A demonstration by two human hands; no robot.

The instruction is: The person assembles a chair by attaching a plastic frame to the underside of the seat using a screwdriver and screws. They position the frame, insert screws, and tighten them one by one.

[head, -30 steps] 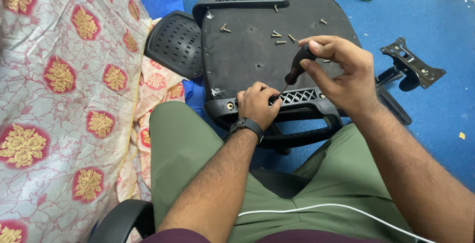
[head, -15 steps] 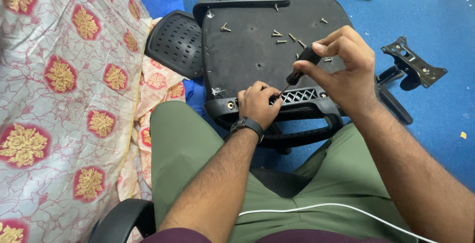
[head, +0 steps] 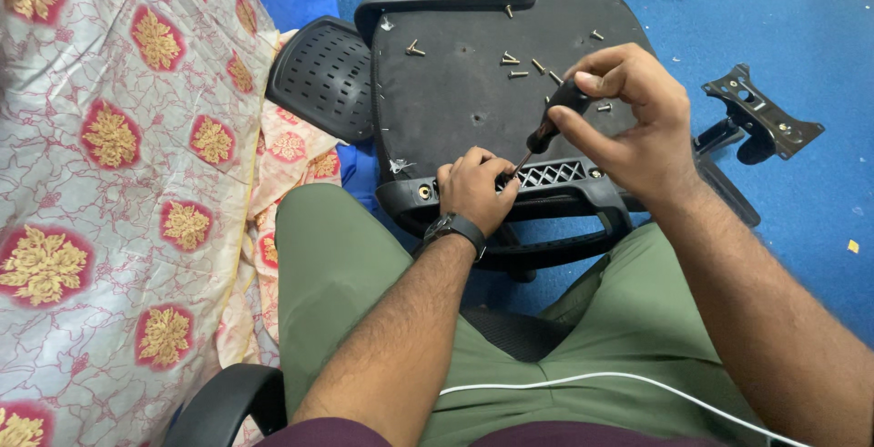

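An upturned black chair seat rests against my knees, its underside facing up. My right hand grips the black handle of a screwdriver, whose shaft slants down to the seat's near edge. My left hand, with a black watch on the wrist, is closed around the screwdriver's tip at the grilled plastic frame. Several loose screws lie on the seat's underside beyond my hands.
A black metal chair mechanism plate lies on the blue floor at right. A perforated black armrest pad sits left of the seat. A floral bedsheet covers the left. A white cable crosses my lap.
My right hand has shifted up the screwdriver handle and tilted it, fingers regripping the top. My left hand stays at the tip on the seat's edge.
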